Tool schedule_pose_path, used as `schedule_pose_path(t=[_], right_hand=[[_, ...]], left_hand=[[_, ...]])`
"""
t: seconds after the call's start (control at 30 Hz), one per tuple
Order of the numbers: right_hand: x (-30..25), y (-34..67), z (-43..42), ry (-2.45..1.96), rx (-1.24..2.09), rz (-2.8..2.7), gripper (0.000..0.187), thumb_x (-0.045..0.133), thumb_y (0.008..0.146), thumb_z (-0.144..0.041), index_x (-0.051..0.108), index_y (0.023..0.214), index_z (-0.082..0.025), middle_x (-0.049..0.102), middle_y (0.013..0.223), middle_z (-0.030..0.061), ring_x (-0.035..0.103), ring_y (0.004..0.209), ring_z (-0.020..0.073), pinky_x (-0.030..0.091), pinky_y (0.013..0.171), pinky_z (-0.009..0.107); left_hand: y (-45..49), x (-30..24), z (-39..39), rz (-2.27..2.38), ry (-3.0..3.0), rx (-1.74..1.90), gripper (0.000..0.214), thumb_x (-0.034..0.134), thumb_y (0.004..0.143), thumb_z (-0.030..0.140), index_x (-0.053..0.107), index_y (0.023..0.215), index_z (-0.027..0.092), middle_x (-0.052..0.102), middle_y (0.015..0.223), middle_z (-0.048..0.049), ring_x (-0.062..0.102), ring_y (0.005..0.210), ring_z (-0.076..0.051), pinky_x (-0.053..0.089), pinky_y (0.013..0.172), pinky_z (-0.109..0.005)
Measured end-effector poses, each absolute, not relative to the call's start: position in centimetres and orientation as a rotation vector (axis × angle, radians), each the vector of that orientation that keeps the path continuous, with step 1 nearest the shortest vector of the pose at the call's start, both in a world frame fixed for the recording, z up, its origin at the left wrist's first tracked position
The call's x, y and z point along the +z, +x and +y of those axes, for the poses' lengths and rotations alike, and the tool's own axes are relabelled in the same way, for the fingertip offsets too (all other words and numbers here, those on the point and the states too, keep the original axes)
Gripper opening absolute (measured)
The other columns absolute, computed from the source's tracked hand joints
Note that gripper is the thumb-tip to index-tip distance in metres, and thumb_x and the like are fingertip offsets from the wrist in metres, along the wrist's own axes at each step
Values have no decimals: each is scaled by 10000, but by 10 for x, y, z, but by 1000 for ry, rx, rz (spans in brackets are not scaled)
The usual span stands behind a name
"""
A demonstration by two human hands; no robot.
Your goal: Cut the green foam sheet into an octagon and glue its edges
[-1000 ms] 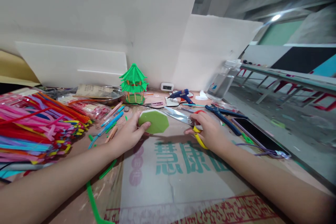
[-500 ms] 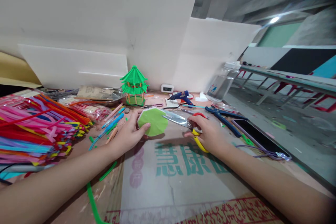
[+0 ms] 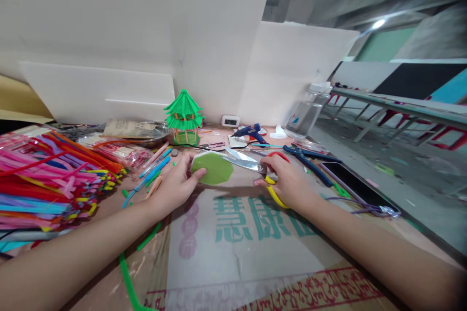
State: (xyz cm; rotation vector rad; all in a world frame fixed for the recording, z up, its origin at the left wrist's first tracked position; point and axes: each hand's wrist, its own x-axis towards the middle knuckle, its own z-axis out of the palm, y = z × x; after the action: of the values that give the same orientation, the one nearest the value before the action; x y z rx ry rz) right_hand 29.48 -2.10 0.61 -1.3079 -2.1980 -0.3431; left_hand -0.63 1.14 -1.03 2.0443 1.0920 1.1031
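My left hand [image 3: 174, 186] grips a flat green many-sided card piece [image 3: 213, 168], thumb on its face. My right hand [image 3: 288, 181] is closed round the red and yellow handles of a pair of scissors [image 3: 251, 164]. The silver blades are spread apart, their tips at the right edge of the green piece. Both hands hover just above a printed cardboard sheet [image 3: 251, 243] on the table.
A big pile of coloured pipe cleaners [image 3: 47, 180] lies at the left. A small green pagoda model [image 3: 183, 117], a blue glue gun [image 3: 250, 132], blue pliers [image 3: 310, 160], a phone [image 3: 355, 185] and a clear plastic bottle [image 3: 306, 111] stand further back and right.
The green piece has tipped flatter and turned a little in my left hand. The scissors have closed in on its right edge with the blades opened wider.
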Motion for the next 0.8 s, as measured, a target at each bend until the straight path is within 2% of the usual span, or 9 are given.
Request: schedule_pose_path(t=[0.27, 0.5, 0.8], right_hand=[[2, 297, -20, -1287, -368, -2217, 248, 628, 889, -409, 572, 1019, -205, 671, 908, 74, 597, 764, 216, 436, 651, 316], [1, 298, -20, -1283, -400, -2241, 255, 656, 878, -394, 583, 1026, -200, 678, 919, 68, 609, 788, 220, 435, 661, 313], [1, 297, -21, -1276, -493, -2282, 252, 652, 876, -352, 595, 1045, -175, 674, 933, 86, 604, 825, 235, 450, 713, 325]], left_hand=[[-7, -9, 8, 1141, 2100, 1070, 220, 496, 946, 371, 478, 1077, 195, 574, 936, -25, 554, 836, -192, 448, 738, -312], [-7, -8, 7, 1122, 2140, 1047, 230, 508, 944, 339, 498, 1115, 185, 624, 1000, -45, 588, 886, -202, 455, 761, -318], [-6, -7, 3, 1189, 2315, 1053, 122, 521, 939, 314, 499, 989, 205, 569, 833, 2, 537, 737, -165, 395, 642, -279]])
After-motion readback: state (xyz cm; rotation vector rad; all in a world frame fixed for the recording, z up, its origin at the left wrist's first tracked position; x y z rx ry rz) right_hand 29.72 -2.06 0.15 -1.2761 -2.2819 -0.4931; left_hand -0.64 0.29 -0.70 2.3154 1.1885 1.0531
